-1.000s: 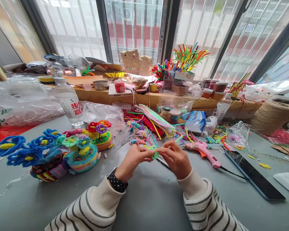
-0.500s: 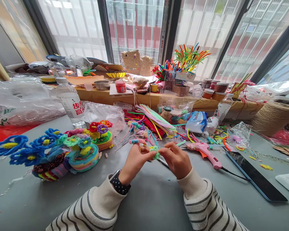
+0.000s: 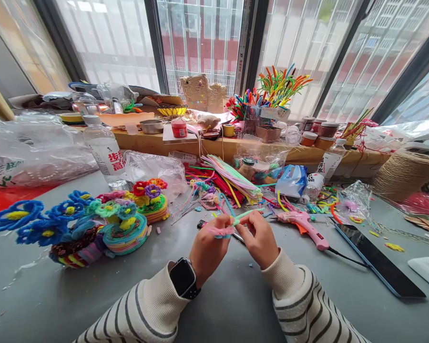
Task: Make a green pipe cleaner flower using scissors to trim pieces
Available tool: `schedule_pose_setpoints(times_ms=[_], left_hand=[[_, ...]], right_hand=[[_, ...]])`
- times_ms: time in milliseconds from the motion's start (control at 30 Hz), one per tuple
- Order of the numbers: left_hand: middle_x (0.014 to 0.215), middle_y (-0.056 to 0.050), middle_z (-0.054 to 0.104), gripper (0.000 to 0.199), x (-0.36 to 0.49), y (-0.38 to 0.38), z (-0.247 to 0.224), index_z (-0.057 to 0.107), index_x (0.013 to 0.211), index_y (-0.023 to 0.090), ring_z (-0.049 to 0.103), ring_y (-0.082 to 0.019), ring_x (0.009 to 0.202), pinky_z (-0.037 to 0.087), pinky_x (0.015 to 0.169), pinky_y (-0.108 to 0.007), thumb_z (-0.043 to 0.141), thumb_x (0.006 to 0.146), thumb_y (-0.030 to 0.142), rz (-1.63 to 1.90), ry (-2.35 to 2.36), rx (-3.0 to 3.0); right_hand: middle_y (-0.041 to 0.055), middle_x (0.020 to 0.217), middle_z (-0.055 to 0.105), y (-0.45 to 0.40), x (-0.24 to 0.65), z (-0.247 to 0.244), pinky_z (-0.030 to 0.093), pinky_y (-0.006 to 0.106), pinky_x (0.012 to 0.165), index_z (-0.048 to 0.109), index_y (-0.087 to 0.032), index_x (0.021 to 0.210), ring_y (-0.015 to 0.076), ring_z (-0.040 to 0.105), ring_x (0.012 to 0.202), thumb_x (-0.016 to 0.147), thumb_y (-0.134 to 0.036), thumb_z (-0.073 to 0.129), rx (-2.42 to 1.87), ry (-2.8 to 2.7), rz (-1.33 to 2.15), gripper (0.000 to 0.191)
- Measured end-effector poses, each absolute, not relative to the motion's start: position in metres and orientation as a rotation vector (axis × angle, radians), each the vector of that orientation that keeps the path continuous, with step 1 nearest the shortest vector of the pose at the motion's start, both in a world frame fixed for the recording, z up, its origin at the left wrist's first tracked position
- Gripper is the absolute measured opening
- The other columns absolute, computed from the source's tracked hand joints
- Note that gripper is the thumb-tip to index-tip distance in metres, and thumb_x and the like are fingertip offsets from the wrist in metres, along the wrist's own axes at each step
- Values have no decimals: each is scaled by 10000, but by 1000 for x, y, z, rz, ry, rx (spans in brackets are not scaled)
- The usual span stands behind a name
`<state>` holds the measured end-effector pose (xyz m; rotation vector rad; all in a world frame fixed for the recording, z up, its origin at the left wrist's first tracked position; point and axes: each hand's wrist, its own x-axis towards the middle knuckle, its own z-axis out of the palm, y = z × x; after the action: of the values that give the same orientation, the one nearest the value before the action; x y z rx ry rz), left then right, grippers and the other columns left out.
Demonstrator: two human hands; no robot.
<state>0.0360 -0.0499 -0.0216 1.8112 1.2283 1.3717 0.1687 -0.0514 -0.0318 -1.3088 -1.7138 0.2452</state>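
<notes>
My left hand is closed, its back turned up, with a light green pipe cleaner gripped at the fingertips. A fuzzy pink and blue piece lies against its fingers; how it is held is partly hidden. Opposite, my right hand pinches the same green pipe cleaner, whose straight end sticks out past the fingers. Beneath the hands, a dark slim tool lies on the table, mostly covered. To the left stand fuzzy flower pots with blue flowers and a pastel striped base.
A pink glue gun with its cord and a dark tablet lie on the right. Bundled pipe cleaners lie behind my hands. A water bottle stands back left, a twine spool back right.
My left wrist has rolled over, bringing the watch face into view and the pink and blue piece lower. The green pipe cleaner now shows a straight length between both hands.
</notes>
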Motion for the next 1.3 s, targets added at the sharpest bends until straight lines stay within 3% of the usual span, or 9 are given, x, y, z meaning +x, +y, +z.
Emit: schedule_pose_setpoints(times_ms=[167, 300, 500, 967, 1300], left_hand=[[705, -23, 585, 156, 32, -51, -23, 586, 766, 239, 535, -154, 704, 385, 707, -262, 519, 664, 142, 1237, 1042, 1952], [667, -7, 555, 99, 34, -50, -17, 518, 695, 218, 556, -156, 678, 412, 645, -256, 583, 628, 184, 1313, 1066, 1793], [564, 66, 498, 321, 33, -41, -11, 330, 815, 214, 531, -118, 529, 422, 504, -233, 594, 636, 247, 1220, 934, 1460], [569, 59, 535, 401, 33, -39, -10, 337, 810, 177, 538, -103, 548, 430, 537, -242, 658, 574, 225, 1051, 872, 1186], [571, 55, 568, 436, 31, -36, -13, 310, 824, 186, 547, -105, 541, 418, 529, -236, 666, 572, 209, 1030, 856, 1177]], right_hand=[[-34, 498, 417, -46, 174, -29, 261, 215, 407, 514, -148, 586, 78, 337, 436, 618, -383, 559, -1296, -1403, 987, 241], [-90, 413, 337, -42, 183, -29, 146, 188, 365, 509, -140, 602, 28, 235, 353, 555, -392, 621, -1237, -1207, 1468, 280], [-100, 434, 329, -44, 187, -23, 132, 179, 371, 541, -139, 674, 9, 236, 354, 560, -380, 657, -1109, -1088, 1552, 291], [-100, 376, 281, -43, 180, -35, 48, 200, 352, 561, -125, 573, -2, 140, 343, 484, -359, 724, -901, -851, 1830, 299], [-99, 374, 291, -41, 177, -40, 37, 174, 325, 521, -125, 532, -7, 117, 340, 514, -341, 717, -790, -769, 1953, 292]])
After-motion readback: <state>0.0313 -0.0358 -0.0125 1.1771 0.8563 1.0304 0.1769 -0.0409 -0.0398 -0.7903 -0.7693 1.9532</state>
